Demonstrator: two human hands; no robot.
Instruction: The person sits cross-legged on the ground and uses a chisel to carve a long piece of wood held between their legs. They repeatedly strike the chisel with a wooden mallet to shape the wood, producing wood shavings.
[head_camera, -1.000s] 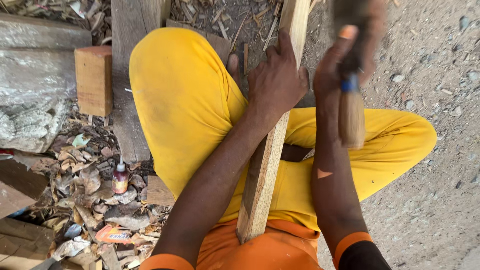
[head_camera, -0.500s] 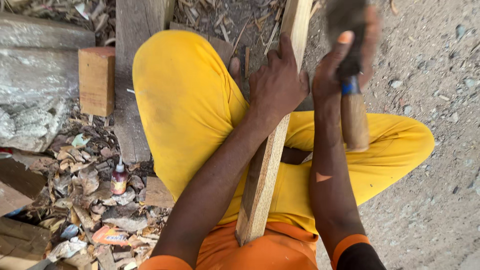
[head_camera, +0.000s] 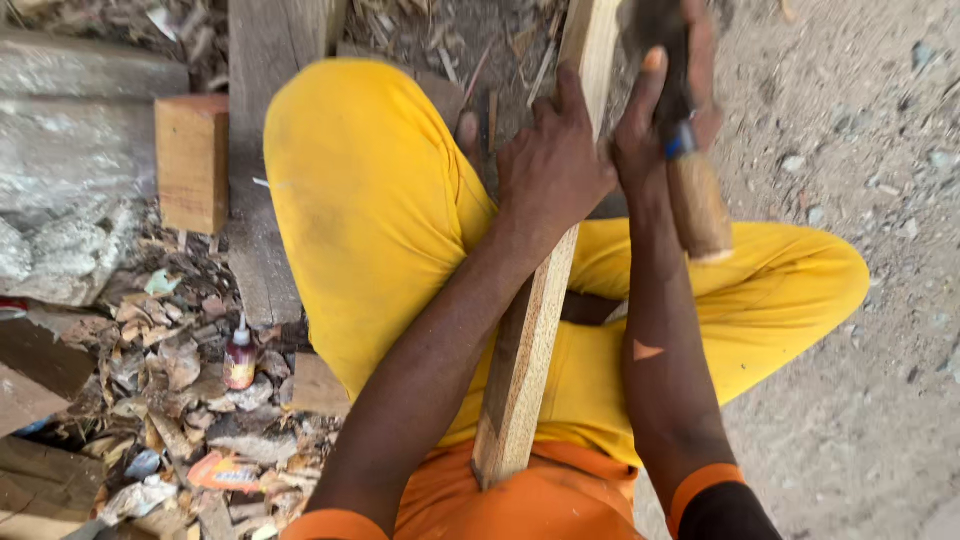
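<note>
Head view: the person sits cross-legged in yellow trousers (head_camera: 370, 220) with a long wooden strip (head_camera: 530, 330) running from the lap up past the top of the frame. The left hand (head_camera: 552, 165) is wrapped over the strip near its upper part, fingers closed round it, pinning it against the knee. The right hand (head_camera: 665, 95) is closed round a tool with a wooden handle (head_camera: 697, 205) and a blue band; its working end is blurred at the top edge, so its kind cannot be told.

Against the two earlier pictures, the strip and the left hand lie where they were, while the right hand and tool sit slightly differently and stay smeared by motion. That reads as repeated working strokes on the strip's upper end, with the grip on the wood unchanged.

To the left, on the littered ground, lie a wooden block (head_camera: 192, 160), a grey plank (head_camera: 262, 150) and a small red bottle (head_camera: 239, 358) among the wood chips (head_camera: 170, 360).
</note>
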